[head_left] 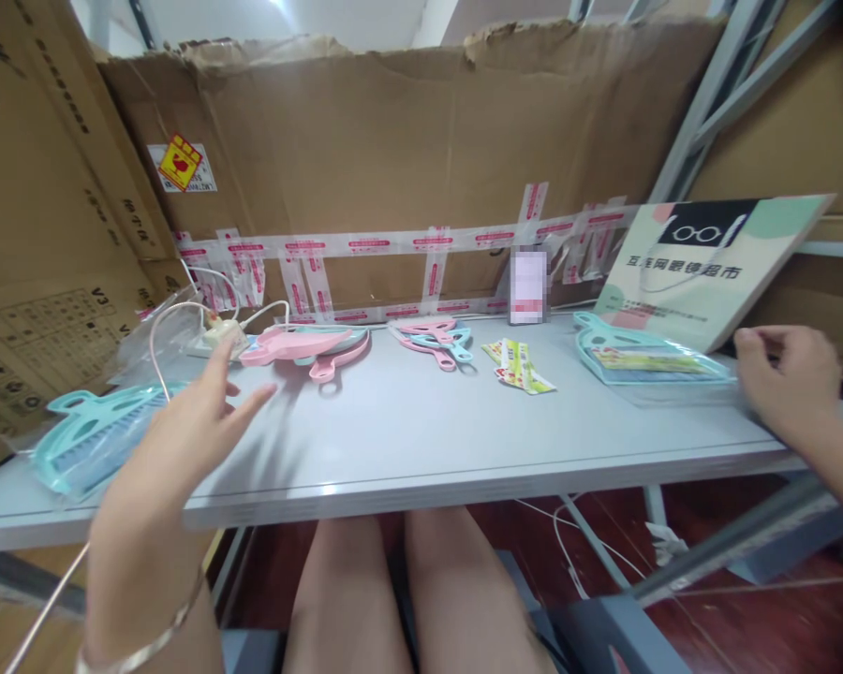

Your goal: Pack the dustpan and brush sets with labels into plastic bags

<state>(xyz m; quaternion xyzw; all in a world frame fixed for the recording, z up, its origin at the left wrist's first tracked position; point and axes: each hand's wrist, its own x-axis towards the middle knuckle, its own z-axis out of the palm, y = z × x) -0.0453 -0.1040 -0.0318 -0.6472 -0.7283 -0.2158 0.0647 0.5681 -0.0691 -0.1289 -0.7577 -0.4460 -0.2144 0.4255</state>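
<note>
My left hand [189, 431] hovers open over the left part of the grey table [421, 440], fingers spread, just right of a teal brush-and-dustpan set in a clear bag [88, 435]. My right hand [791, 379] rests at the right edge, fingers curled onto the corner of a clear bag holding another teal set [646, 360]. Pink and teal plastic pieces [305, 346] lie at the back left. A smaller pile of pink and teal pieces [436, 339] lies at the back middle. Beside that pile lie yellow-green paper labels [520, 365].
Cardboard walls with taped seams enclose the table at the back and left. A printed sign board [702, 257] leans at the back right. A white cable and power strip [217, 332] lie at the back left. My bare knees [407, 590] are under the table.
</note>
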